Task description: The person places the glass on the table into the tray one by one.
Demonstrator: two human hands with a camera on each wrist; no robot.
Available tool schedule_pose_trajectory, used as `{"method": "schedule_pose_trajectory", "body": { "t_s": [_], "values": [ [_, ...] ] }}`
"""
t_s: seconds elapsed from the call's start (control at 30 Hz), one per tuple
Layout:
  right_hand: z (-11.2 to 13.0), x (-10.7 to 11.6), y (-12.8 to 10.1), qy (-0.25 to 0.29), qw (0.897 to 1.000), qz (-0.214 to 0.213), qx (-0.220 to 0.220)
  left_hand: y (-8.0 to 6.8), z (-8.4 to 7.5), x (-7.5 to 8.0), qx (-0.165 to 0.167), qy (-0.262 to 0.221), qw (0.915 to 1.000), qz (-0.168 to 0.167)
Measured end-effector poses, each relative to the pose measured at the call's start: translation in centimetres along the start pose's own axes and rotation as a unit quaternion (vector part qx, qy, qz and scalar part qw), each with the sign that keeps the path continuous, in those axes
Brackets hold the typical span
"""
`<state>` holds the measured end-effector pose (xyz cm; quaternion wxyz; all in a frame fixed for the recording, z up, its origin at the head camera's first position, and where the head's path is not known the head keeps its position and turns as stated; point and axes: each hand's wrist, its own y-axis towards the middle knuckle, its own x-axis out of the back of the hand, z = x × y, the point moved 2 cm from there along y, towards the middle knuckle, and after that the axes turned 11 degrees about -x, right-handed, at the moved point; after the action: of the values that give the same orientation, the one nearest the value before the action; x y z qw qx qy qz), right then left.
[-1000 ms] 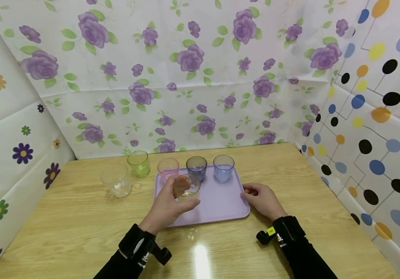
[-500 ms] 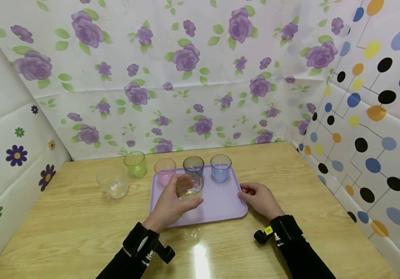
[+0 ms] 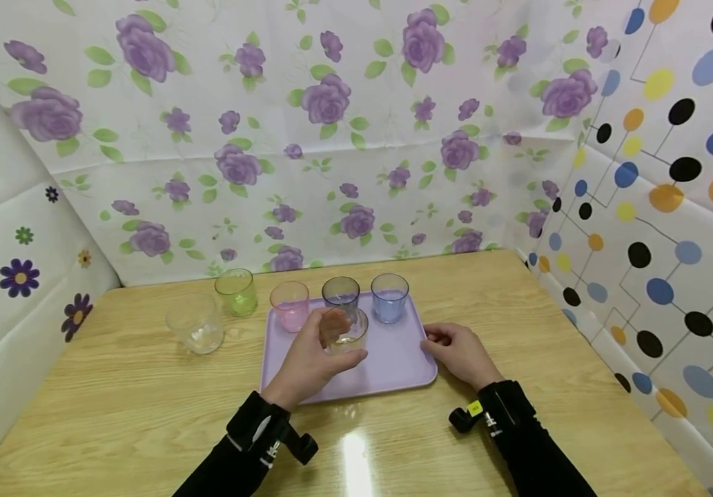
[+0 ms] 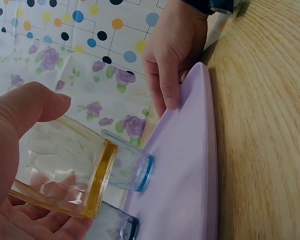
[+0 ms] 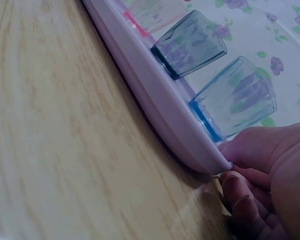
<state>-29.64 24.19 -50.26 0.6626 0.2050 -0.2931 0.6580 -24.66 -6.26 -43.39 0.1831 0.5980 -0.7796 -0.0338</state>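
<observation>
- Two hands stayed at the lilac tray; I logged little change.
- Left hand, grip curled round the amber cup, had carried it slightly farther in over the tray.
- Right hand kept pinching the tray's right edge on the tabletop.

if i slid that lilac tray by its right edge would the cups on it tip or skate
The tray looks thin, smooth plastic, so it probably slides easily on the glossy table. The pink cup, dark blue cup and light blue cup look empty and light; they may skate rather than tip, being squat.
</observation>
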Motion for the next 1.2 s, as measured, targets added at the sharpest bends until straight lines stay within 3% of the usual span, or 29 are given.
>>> {"method": "schedule_pose_trajectory", "body": {
  "t_s": [0.63, 1.2],
  "values": [
    [0.1, 0.1, -0.1, 0.006, 1.0, -0.002, 0.001, 1.4, 0.9, -2.0, -0.01, -0.022, 0.9997, 0.009],
    [0.1, 0.1, -0.1, 0.006, 1.0, -0.003, 0.0, 2.9, 2.1, -5.0, -0.006, -0.03, 0.9995, 0.009]
  ]
}}
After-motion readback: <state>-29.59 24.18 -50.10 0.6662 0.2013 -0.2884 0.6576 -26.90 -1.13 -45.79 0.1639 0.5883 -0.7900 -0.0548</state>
